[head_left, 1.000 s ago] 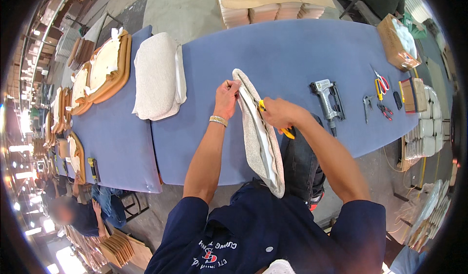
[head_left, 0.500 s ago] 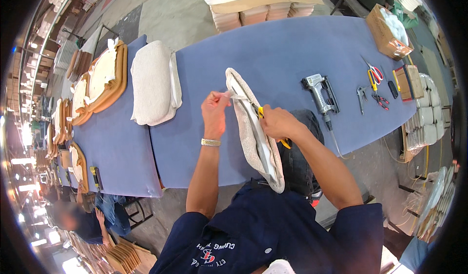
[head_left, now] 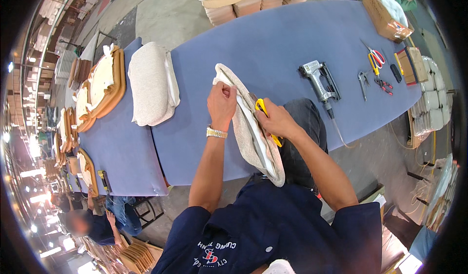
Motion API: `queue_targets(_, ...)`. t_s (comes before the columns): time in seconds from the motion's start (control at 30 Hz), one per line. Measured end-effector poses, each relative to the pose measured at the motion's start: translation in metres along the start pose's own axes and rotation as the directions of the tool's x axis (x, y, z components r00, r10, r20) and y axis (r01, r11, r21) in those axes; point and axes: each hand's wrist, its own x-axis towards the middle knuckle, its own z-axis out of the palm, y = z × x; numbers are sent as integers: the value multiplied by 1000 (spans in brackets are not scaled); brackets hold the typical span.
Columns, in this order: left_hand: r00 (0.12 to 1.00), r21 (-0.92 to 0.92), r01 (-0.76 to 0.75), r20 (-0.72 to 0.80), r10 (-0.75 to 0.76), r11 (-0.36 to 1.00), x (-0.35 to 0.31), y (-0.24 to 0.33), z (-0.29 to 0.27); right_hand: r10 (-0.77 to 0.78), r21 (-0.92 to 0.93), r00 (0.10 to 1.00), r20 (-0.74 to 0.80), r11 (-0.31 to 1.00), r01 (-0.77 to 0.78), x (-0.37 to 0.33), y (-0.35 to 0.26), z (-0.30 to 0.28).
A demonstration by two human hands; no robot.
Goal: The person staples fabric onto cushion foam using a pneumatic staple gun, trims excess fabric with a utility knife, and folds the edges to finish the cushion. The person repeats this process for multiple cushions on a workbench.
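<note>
A beige fabric-covered cushion (head_left: 246, 136) is tilted on its edge between my hands, its white inner side showing along a long gap. Its lower end rests by my shirt. My left hand (head_left: 223, 103) is closed in a pinch at the upper part of the gap, and the fingers hide what they hold. Yellow-handled scissors (head_left: 262, 106) are in my right hand (head_left: 279, 121), which is closed around the handles. The dark blades lie along the cushion's opening, partly hidden by it.
A second beige cushion (head_left: 153, 84) lies on the blue table (head_left: 234, 40). To the right are a staple gun (head_left: 319, 81) with a hose, red-and-yellow scissors (head_left: 375, 62), pliers (head_left: 385, 87) and a cardboard box (head_left: 385, 18). A co-worker (head_left: 100, 225) sits at lower left.
My left hand has moved down and right, onto the cushion's edge; the thin pale strip seen in its fingers earlier is out of sight. The right hand and scissors have shifted slightly left.
</note>
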Motion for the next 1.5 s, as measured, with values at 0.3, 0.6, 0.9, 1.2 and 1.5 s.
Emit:
queue_targets(0.3, 933, -878, 331, 250, -258, 346, -9, -17, 22, -70, -109, 998, -10, 992, 68, 8, 0, -10)
queue_targets(0.6, 885, -901, 420, 379, -271, 109, -7, -27, 22, 22, -270, 990, 138, 963, 17, 14, -32, -34)
queue_targets(0.9, 888, -894, 425, 382, -257, 141, -5, -28, 25, 50, -351, 989, 142, 936, 3, 25, -44, -29)
queue_targets(1.2, 884, -885, 436, 389, -259, 162, -7, -28, 24, 114, -413, 945, 307, 910, 24, 36, -61, -37)
queue_targets(1.5, 841, -811, 540, 506, -194, 227, 5, -37, 11, 123, -379, 908, 401, 924, 43, 32, -56, -34)
